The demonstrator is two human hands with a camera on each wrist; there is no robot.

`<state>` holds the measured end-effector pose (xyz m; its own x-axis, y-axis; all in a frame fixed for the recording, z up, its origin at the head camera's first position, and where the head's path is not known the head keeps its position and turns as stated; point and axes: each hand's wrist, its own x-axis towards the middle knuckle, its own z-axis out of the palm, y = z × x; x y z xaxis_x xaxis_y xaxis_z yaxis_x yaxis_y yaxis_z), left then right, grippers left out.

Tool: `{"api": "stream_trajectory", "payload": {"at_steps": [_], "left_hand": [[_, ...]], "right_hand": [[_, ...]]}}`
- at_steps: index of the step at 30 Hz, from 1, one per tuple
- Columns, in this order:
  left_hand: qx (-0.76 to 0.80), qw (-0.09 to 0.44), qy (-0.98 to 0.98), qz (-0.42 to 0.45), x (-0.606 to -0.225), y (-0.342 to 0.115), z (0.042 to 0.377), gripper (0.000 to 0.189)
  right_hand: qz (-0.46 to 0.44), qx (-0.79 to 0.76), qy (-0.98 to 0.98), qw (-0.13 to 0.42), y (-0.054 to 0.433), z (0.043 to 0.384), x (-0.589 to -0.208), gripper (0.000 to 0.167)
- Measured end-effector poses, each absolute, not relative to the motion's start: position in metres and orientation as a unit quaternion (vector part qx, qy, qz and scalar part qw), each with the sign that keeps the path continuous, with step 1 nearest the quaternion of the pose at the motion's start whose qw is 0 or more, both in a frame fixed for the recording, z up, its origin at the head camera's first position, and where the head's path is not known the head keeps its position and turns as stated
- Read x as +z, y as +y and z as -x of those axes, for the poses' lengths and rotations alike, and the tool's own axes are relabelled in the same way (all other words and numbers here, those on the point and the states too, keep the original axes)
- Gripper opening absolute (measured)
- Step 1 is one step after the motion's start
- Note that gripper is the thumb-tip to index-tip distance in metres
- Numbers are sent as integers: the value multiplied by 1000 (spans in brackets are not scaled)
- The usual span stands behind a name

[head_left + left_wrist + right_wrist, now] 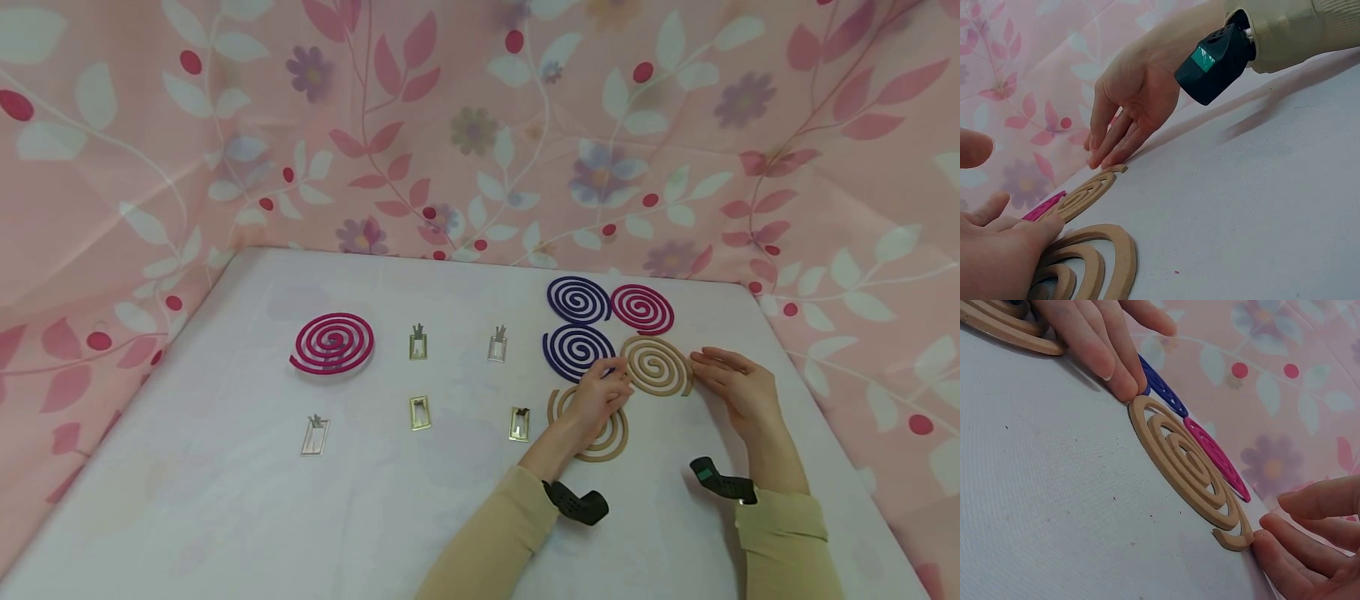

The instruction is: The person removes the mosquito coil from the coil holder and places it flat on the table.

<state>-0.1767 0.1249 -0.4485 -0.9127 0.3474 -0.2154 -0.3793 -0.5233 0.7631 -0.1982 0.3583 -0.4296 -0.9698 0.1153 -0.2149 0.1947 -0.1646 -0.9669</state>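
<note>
A tan mosquito coil (654, 364) lies flat on the table between both hands. My left hand (597, 396) reaches over a second tan coil (1124, 265), its fingertips at the near coil's left edge. In the right wrist view, straight left fingers (1124, 381) touch that edge. My right hand (740, 393) is at the opposite edge, fingers extended and relaxed, with fingertips (1259, 540) right at the coil's outer end. Neither hand curls round the coil. Two dark blue coils (578, 299) and a pink coil (642, 308) lie just behind, edge to edge.
Another pink coil (335, 343) sits raised on a stand at the left. Several small metal coil stands (417, 343), gold and silver, are spread over the white table (225, 492). A floral curtain (472, 125) hangs behind and along the sides.
</note>
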Motion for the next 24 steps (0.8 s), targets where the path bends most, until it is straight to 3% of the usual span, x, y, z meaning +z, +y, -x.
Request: {"api": "stream_trajectory", "payload": {"at_steps": [10, 17, 24], "left_hand": [[877, 172, 449, 12, -450, 127, 177, 53], [878, 97, 468, 19, -440, 121, 179, 45], [848, 23, 529, -2, -406, 97, 184, 45]], "right_hand": [[-133, -742, 657, 28, 360, 198, -429, 30], [-102, -765, 636, 9, 352, 195, -413, 22], [-24, -808, 588, -14, 319, 187, -376, 28]]}}
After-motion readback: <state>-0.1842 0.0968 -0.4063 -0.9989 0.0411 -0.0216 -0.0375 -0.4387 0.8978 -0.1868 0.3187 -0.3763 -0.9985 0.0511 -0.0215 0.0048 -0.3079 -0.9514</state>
